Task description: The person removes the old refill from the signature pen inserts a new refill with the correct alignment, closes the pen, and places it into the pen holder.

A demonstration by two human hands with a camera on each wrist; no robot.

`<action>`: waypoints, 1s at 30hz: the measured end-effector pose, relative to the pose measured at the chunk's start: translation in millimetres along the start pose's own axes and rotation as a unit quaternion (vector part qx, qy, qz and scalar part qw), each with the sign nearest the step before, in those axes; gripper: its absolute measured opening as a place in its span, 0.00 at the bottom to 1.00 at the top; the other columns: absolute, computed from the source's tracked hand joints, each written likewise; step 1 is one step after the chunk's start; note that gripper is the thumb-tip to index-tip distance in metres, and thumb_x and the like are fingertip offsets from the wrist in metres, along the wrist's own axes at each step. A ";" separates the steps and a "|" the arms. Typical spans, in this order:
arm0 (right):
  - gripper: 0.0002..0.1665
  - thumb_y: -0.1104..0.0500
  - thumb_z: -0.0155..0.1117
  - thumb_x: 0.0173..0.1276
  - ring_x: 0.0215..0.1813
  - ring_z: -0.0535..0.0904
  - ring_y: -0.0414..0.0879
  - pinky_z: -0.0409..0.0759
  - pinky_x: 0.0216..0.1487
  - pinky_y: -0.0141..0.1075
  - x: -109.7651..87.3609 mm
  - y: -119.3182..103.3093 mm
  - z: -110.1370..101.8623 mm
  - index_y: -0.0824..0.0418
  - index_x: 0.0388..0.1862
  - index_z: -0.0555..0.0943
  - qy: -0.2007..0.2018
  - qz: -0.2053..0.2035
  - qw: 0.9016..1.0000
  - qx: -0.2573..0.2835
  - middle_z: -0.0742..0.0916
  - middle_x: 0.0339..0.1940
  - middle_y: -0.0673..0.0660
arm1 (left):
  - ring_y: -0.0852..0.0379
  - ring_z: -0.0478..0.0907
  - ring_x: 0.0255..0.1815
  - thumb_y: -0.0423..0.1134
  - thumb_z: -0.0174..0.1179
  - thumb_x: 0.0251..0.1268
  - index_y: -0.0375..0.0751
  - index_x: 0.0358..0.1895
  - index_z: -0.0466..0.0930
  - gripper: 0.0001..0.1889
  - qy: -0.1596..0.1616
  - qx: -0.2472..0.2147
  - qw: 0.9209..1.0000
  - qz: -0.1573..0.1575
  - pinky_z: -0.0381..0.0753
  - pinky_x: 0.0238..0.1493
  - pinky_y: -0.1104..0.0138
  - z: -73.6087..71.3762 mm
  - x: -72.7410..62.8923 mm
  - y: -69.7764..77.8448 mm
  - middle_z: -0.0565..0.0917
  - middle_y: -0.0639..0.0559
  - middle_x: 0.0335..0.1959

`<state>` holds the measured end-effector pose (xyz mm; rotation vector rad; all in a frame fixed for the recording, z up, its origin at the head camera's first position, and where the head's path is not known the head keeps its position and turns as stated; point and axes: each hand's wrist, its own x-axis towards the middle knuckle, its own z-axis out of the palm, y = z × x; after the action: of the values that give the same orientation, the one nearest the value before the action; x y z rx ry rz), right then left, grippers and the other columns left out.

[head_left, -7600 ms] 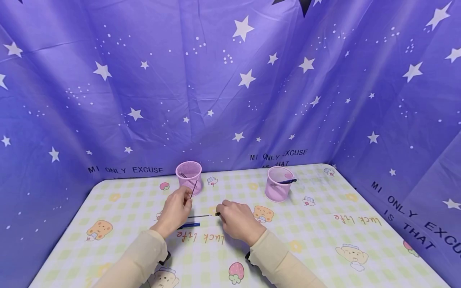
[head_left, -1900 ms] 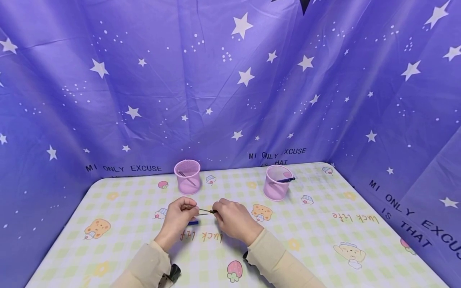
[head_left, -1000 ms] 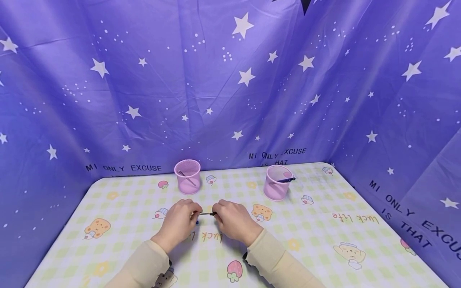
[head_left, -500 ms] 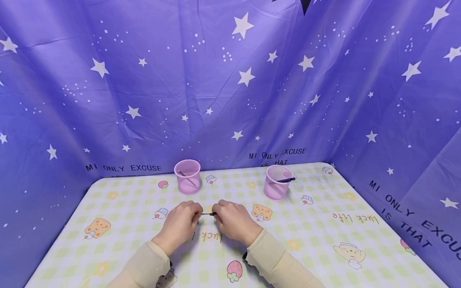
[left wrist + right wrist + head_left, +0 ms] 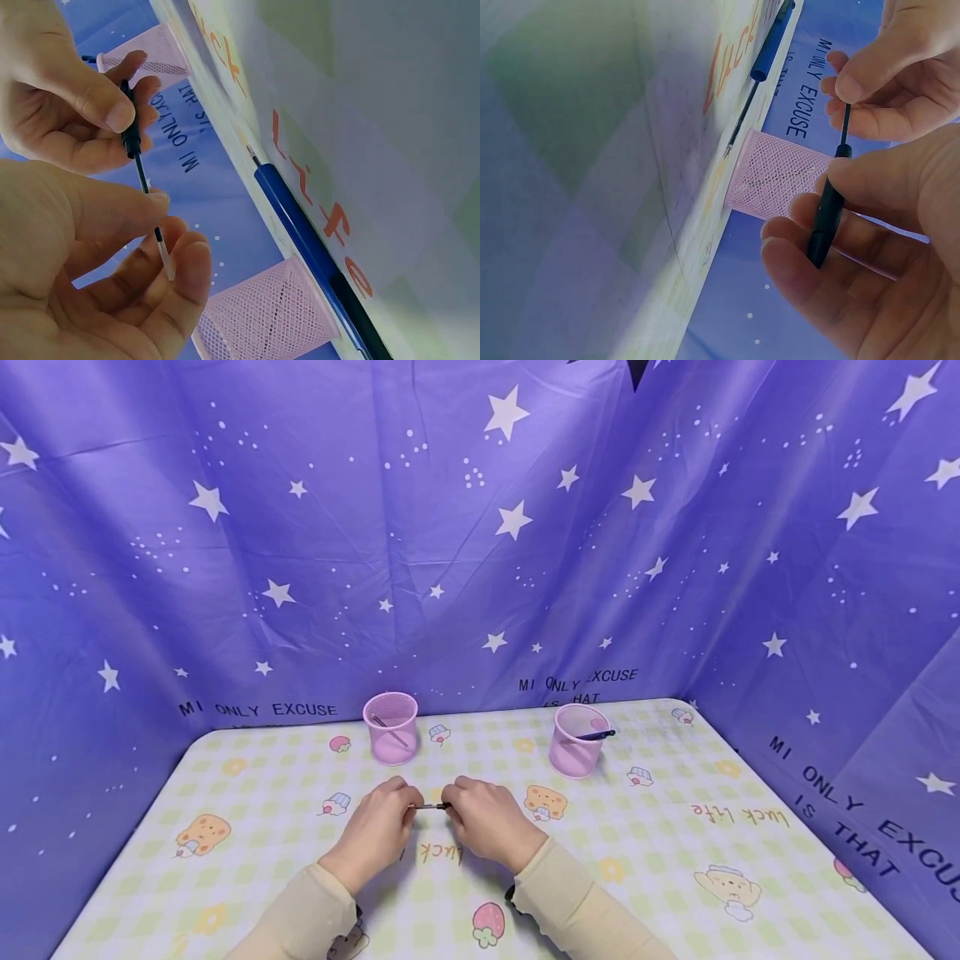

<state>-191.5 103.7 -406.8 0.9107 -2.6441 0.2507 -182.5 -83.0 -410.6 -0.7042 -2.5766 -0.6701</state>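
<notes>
My left hand [image 5: 375, 822] pinches a thin pen refill [image 5: 142, 174] between thumb and fingers; its clear end sticks out past the fingertips. In my right hand [image 5: 491, 817] is a black pen barrel [image 5: 826, 214], gripped by thumb and curled fingers. The refill's other end runs into the barrel's mouth, so both hands hold the pieces in one line just above the table. A blue pen barrel [image 5: 300, 225] lies on the cloth below, hidden behind my left hand in the head view. Beyond its end lies another refill [image 5: 742, 116] with a metal tip.
Two pink mesh pen cups stand at the back. The left cup [image 5: 393, 747] holds thin refills; in the right cup [image 5: 573, 760] a dark pen [image 5: 596, 737] leans over the rim. A checked, printed cloth [image 5: 675, 860] covers the table, with a blue starry curtain [image 5: 450, 568] behind.
My left hand has come from near the left cup, with the refill, to my right hand. The refill now meets the black barrel, and less of it shows between the hands. My right hand stays put.
</notes>
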 end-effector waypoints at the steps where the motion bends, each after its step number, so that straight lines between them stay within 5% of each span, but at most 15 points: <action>1: 0.03 0.60 0.65 0.61 0.29 0.78 0.41 0.76 0.27 0.35 -0.1 0.3 0.2 0.54 0.34 0.81 0.000 0.000 1.000 0.000 0.79 0.28 0.46 | 0.58 0.77 0.29 0.22 0.63 0.50 0.40 0.30 0.83 0.09 0.001 0.001 1.000 0.000 0.78 0.34 0.63 0.4 -0.2 -0.1 0.76 0.55 0.27; 14: 0.03 0.60 0.66 0.60 0.29 0.78 0.42 0.76 0.26 0.35 -0.8 0.6 0.4 0.54 0.33 0.81 0.008 -0.007 1.000 0.002 0.79 0.27 0.47 | 0.57 0.74 0.29 0.24 0.64 0.48 0.44 0.29 0.84 0.09 0.009 0.034 0.999 0.013 0.76 0.31 0.63 1.8 -1.8 0.6 0.75 0.58 0.25; 30: 0.02 0.60 0.66 0.61 0.28 0.77 0.41 0.76 0.26 0.34 -0.9 0.1 0.5 0.54 0.33 0.81 0.007 -0.011 1.000 0.005 0.78 0.26 0.47 | 0.58 0.75 0.29 0.20 0.63 0.47 0.40 0.28 0.84 0.10 0.013 0.001 1.000 0.021 0.77 0.35 0.64 3.9 -0.5 0.3 0.75 0.56 0.25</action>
<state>-191.0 104.2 -407.5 0.9385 -2.6206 0.2628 -182.8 -80.9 -413.9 -0.7415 -2.5318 -0.6587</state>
